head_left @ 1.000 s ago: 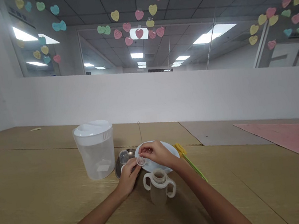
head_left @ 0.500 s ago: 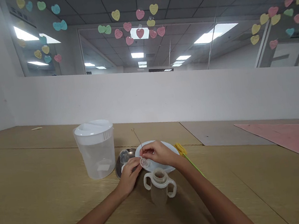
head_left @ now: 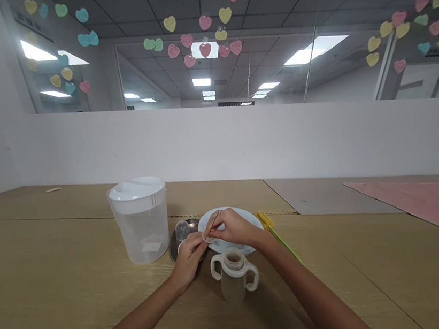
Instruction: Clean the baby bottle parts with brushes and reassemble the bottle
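Over the white plate (head_left: pixel 246 216), my left hand (head_left: pixel 190 254) pinches a small clear round bottle part (head_left: pixel 208 237) at its rim. My right hand (head_left: pixel 233 226) is closed on a thin wire brush (head_left: pixel 217 215), its loop end showing above the fingers. The lower end of the brush is at the round part, hidden by my fingers. Just nearer to me, a clear two-handled baby bottle (head_left: pixel 234 278) stands upright without a lid. A clear domed cap (head_left: pixel 182 231) sits on the metal tray (head_left: pixel 173 253), beside my left hand.
A lidded plastic pitcher (head_left: pixel 142 223) stands to the left of the tray. Right of the plate lies a yellow sponge brush (head_left: pixel 266 220) with a green handle. A pink cloth (head_left: pixel 431 207) covers part of the table at far right, and a white wall (head_left: pixel 200 140) runs behind.
The wire brush no longer sticks up tall; its loop end has come down close to my right fingers. My left hand has barely moved, still on the round part.
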`<act>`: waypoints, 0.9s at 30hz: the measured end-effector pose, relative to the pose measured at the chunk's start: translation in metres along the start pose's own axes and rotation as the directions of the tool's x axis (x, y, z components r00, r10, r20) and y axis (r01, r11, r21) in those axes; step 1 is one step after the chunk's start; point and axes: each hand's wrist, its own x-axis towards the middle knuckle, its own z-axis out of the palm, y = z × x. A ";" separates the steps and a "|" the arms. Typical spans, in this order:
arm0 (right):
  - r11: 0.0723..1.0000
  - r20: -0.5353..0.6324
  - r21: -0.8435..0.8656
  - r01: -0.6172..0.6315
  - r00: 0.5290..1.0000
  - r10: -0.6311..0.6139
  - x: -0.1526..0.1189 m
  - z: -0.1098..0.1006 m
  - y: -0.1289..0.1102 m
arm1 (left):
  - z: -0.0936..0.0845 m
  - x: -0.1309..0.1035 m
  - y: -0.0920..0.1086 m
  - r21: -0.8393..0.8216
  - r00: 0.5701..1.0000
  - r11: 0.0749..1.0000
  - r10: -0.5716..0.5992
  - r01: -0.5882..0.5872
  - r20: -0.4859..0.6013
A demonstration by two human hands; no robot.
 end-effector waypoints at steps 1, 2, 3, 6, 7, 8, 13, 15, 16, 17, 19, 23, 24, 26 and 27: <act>1.000 -0.014 -0.011 -0.002 1.000 0.002 0.000 0.000 0.000 | 0.000 0.000 0.000 -0.001 1.000 1.000 -0.001 0.001 0.002; 1.000 -0.027 -0.011 -0.013 1.000 0.012 0.000 0.000 -0.002 | 0.000 0.000 0.001 -0.002 1.000 1.000 -0.002 0.002 0.002; 0.999 -0.040 -0.007 -0.031 0.999 0.031 0.000 -0.002 -0.004 | 0.000 0.001 0.002 -0.005 1.000 1.000 -0.003 0.003 0.001; 0.995 -0.096 0.012 -0.098 0.991 0.098 -0.001 -0.008 -0.014 | 0.000 0.001 0.003 -0.016 1.000 1.000 -0.003 0.003 -0.003; 0.994 -0.117 0.022 -0.111 0.987 0.113 -0.001 -0.010 -0.018 | 0.000 0.001 0.004 -0.018 1.000 1.000 -0.003 0.003 -0.005; 0.992 -0.136 0.036 -0.120 0.983 0.124 -0.001 -0.012 -0.022 | 0.000 0.001 0.005 -0.020 1.000 1.000 -0.004 0.004 -0.009; 0.985 -0.131 0.101 -0.139 0.980 0.151 -0.001 -0.015 -0.031 | 0.000 0.002 0.005 -0.012 1.000 1.000 -0.001 0.001 -0.004; 0.985 -0.099 0.104 -0.137 0.984 0.147 -0.001 -0.014 -0.030 | 0.000 0.002 0.005 -0.014 1.000 1.000 0.002 -0.002 0.004; 0.985 -0.084 0.105 -0.136 0.986 0.146 -0.001 -0.014 -0.029 | 0.000 0.001 0.005 -0.016 1.000 1.000 0.000 0.000 0.005; 0.985 -0.074 0.105 -0.138 0.986 0.146 -0.001 -0.013 -0.028 | 0.000 0.001 0.005 -0.018 1.000 1.000 -0.003 0.003 0.006; 0.984 -0.068 0.100 -0.148 0.986 0.155 -0.002 -0.013 -0.025 | 0.000 0.001 0.005 -0.018 1.000 1.000 -0.010 0.010 0.007; 0.983 -0.077 0.108 -0.151 0.984 0.160 -0.001 -0.011 -0.021 | 0.000 0.001 0.003 -0.014 1.000 1.000 -0.008 0.009 0.006; 0.983 -0.080 0.114 -0.141 0.985 0.151 -0.001 -0.010 -0.021 | 0.000 0.001 0.002 -0.015 1.000 1.000 -0.009 0.009 0.005; 0.987 -0.083 0.112 -0.119 0.988 0.129 0.000 -0.008 -0.019 | 0.000 0.001 0.000 -0.017 1.000 1.000 -0.012 0.012 0.001; 0.988 -0.082 0.105 -0.111 0.989 0.120 0.001 -0.007 -0.019 | 0.000 0.001 -0.001 -0.018 1.000 1.000 -0.012 0.012 0.000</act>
